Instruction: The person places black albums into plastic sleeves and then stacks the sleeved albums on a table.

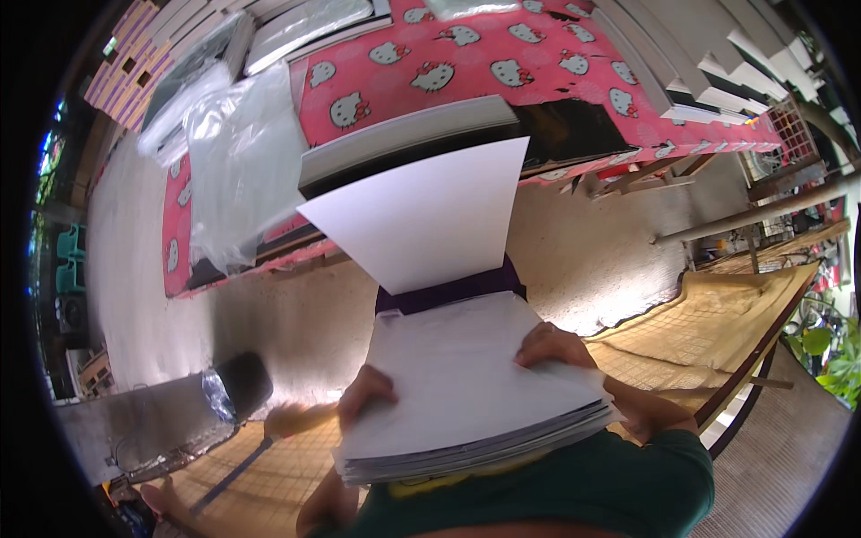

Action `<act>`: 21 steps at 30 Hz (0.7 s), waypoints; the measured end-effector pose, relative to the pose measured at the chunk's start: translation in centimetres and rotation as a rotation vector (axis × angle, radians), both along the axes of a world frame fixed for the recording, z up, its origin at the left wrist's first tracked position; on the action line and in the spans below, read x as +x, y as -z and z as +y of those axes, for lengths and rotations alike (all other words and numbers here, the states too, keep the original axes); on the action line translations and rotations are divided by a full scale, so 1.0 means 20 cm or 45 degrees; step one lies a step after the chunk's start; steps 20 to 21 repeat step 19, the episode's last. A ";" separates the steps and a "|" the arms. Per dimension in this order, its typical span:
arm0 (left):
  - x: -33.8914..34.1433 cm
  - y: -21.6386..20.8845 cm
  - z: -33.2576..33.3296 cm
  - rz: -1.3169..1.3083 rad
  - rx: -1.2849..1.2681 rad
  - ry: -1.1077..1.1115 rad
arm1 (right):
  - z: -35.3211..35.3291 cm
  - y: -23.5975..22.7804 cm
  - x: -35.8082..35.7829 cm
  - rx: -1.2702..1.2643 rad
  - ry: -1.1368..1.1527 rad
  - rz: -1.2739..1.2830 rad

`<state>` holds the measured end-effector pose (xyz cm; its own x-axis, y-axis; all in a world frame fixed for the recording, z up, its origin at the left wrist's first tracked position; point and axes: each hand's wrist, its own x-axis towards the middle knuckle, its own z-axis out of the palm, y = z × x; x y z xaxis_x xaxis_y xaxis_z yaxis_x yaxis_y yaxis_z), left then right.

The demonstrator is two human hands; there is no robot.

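A thick stack of thin white sheets [457,381], with darker layers showing along its near edge, lies in front of my body. On its left edge, my left hand [368,394] curls its fingers over the top sheet. My right hand [558,348] grips the right edge farther up, thumb and fingers bent onto the sheets. Beyond the stack, a smooth white panel [430,215] stands tilted above a dark purple surface [453,289]. Behind that panel, a pile of white boards [408,139] rests at the table's near edge.
The table has a pink cartoon-print cover [466,76]. Clear plastic sheeting [247,170] hangs over its left side. More white boards [641,54] are piled at the far right. A tan cloth-covered frame [708,314] is at right, and a grey boxy object [152,426] at lower left.
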<state>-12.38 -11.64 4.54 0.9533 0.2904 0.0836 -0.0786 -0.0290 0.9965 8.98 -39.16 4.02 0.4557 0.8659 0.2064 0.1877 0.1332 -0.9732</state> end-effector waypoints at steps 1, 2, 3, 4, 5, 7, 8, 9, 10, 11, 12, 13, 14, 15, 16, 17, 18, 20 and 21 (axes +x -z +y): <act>0.00 0.12 0.04 0.015 0.041 0.087 | -0.01 0.10 0.00 -0.059 -0.008 0.010; 0.03 0.21 0.06 0.110 0.041 0.139 | -0.01 0.21 0.01 -0.143 0.027 0.013; 0.08 0.27 0.06 0.164 0.253 0.098 | -0.01 0.34 0.02 -0.218 0.055 0.002; 0.12 0.34 0.05 0.214 0.464 0.053 | 0.00 0.46 0.04 -0.296 0.078 -0.010; 0.10 0.53 0.07 0.254 0.671 0.007 | 0.02 0.57 0.09 -0.361 0.079 -0.039; 0.01 1.03 0.16 0.554 1.010 -0.216 | 0.05 0.75 0.21 -0.507 0.179 -0.024; -0.05 1.23 0.20 0.849 1.112 -0.383 | 0.06 0.82 0.27 -0.581 0.257 0.016; 0.03 1.24 0.26 0.891 0.951 -0.534 | -0.01 0.92 0.31 -0.565 0.533 0.275; 0.11 1.10 0.30 0.740 0.654 -0.614 | -0.03 0.87 0.37 -0.687 0.566 0.326; 0.16 0.88 0.28 0.565 0.358 -0.629 | -0.03 0.77 0.39 -0.819 0.595 0.393; 0.19 0.62 0.26 0.435 0.122 -0.527 | -0.04 0.76 0.39 -0.864 0.455 0.359; 0.20 0.39 0.23 0.358 -0.031 -0.332 | -0.03 0.75 0.37 -0.906 0.314 0.329; 0.19 0.27 0.22 0.333 0.021 -0.031 | -0.02 0.75 0.36 -0.951 0.152 0.291; 0.20 0.16 0.20 0.290 0.063 0.278 | -0.01 0.78 0.37 -0.928 0.114 0.488; 0.21 0.05 0.19 0.243 0.110 0.587 | -0.01 0.82 0.37 -0.899 0.082 0.683; 0.26 -0.08 0.17 0.380 0.063 0.802 | 0.00 0.85 0.38 -0.863 0.048 0.875; 0.25 -0.08 0.15 0.466 0.036 0.833 | 0.02 0.83 0.41 -0.722 0.024 1.080; 0.23 -0.04 0.13 0.557 0.008 0.869 | 0.03 0.77 0.43 -0.572 0.005 1.290; 0.23 -0.04 0.13 0.557 0.008 0.869 | 0.03 0.77 0.43 -0.572 0.005 1.290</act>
